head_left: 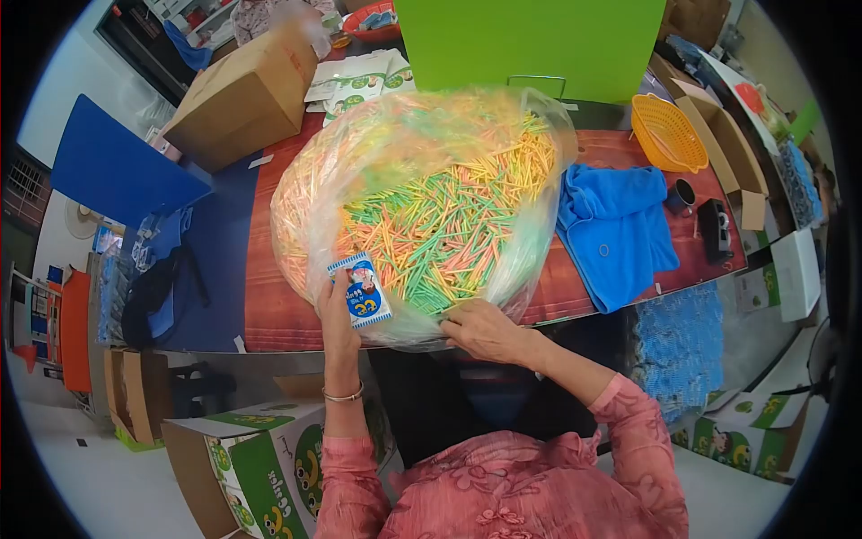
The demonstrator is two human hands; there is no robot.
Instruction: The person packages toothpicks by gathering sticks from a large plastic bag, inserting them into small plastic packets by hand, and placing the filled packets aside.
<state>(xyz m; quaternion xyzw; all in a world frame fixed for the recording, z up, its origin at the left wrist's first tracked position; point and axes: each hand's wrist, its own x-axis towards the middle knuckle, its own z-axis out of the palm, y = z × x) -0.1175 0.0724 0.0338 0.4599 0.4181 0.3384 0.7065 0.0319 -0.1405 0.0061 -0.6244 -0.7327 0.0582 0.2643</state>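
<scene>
A large clear plastic bag (310, 193) stands on the table, its mouth spread wide. Thin pink, yellow, orange and green sticks (431, 225) fill it. My left hand (338, 314) grips a small blue-and-white printed packet (364, 292) by its left side, over the bag's near left part. At the bag's near edge is my right hand (487, 331), fingers drawn together by the sticks and the plastic. What is between those fingertips, if anything, is too small to make out.
A blue cloth (615, 234), a dark cup (680, 196), a black tape dispenser (715, 229) and a yellow basket (666, 133) lie to the right. A green panel (534, 45) rises behind the bag. A cardboard box (242, 99) stands back left; another person (269, 18) is beyond it.
</scene>
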